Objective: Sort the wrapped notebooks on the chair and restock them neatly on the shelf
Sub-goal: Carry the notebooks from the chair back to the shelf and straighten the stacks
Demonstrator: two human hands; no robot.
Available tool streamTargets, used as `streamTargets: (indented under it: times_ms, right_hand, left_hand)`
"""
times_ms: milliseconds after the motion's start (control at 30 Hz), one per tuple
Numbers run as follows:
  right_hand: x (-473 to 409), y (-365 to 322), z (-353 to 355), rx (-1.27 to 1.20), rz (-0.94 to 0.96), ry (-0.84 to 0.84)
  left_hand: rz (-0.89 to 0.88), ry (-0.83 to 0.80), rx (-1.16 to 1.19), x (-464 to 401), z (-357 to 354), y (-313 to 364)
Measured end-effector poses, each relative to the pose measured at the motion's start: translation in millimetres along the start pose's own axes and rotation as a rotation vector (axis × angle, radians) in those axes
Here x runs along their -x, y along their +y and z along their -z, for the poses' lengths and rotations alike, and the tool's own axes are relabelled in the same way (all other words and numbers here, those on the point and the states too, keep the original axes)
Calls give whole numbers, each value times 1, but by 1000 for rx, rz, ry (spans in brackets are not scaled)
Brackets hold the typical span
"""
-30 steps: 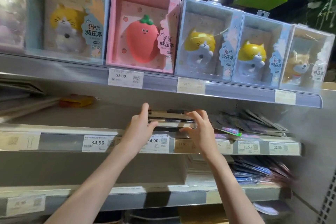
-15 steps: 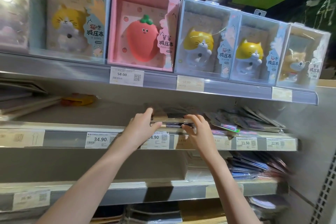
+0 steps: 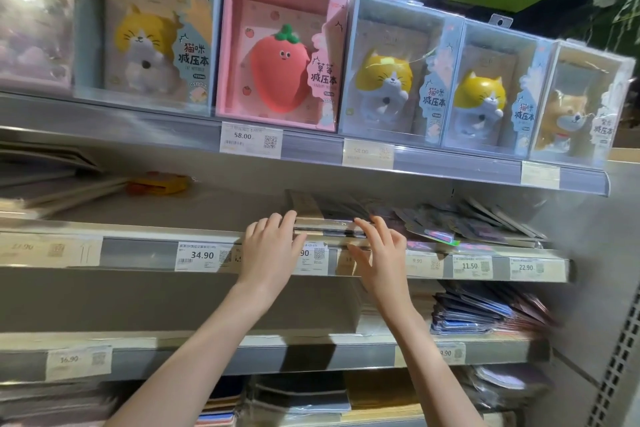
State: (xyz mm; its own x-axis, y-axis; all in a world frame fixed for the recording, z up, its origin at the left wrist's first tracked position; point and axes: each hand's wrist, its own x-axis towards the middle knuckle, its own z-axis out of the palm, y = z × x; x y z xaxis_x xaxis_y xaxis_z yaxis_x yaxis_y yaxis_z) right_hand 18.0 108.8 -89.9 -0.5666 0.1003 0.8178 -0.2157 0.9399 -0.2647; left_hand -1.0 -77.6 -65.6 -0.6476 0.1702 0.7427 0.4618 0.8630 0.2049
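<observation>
Judging from how things lie, you are near the end of one placement: a small stack of wrapped notebooks already rests flat on the middle shelf, its front edge close to the shelf lip above the price-tag rail. What is left here looks like squaring the stack and easing it back so it sits neatly. The chair is out of view, so you cannot tell how many notebooks still wait to be sorted.

Your left hand sits at the stack's left end, fingers fairly straight and laid against the top and side edge, thumb down by the front edge. Your right hand is at the right end, fingers spread and extended over the front right corner. Neither hand looks curled tight around the notebooks; both read as pressing and steadying rather than gripping, though the undersides of the fingers are hidden.

The stack lies between your two hands, touching both. Just to its right a loose fan of dark packaged items crowds the shelf, so mind that edge as you push. Above, boxed cat and strawberry notebooks line the top shelf.
</observation>
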Motion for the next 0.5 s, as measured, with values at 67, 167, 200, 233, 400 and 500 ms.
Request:
streamTargets:
  times_ms: [67, 167, 200, 233, 400, 500]
  right_hand:
    - [2, -3, 0, 5, -9, -2]
    - [7, -7, 3, 33, -15, -23]
    - [9, -8, 3, 55, -6, -19]
    - [10, -8, 3, 77, -2, -17]
    - [24, -17, 3, 93, -7, -84]
    - [36, -22, 2, 64, 6, -140]
  left_hand:
    - [-15, 4, 13, 4, -1, -3]
    - [-34, 9, 21, 12, 2, -4]
    - [-38, 11, 21, 14, 3, -5]
    - [-41, 15, 17, 17, 4, -4]
    - [-29, 20, 13, 32, 13, -3]
    - [-19, 4, 25, 42, 17, -4]
